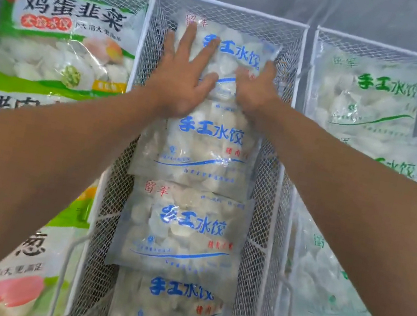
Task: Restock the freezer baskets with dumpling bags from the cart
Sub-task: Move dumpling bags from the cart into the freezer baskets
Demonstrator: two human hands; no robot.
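left grip [182, 69] flat on top bag [233, 59] | right grip [256, 88] fingers seemingly tucked, blurred

Bright, even, cool lighting with faint shadows; soft glare on the plastic dumpling bags [197, 153]; slightly hazy throughout, motion-blurred around both hands; wide-angle bowing of basket rims [230, 4] toward the edges

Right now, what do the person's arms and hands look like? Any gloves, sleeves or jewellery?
Both arms are bare as far as the view reaches: no sleeves show. The left hand and right hand wear no gloves, and no watch, ring or wristband is visible. The picture is slightly blurred, so small details could be missed.
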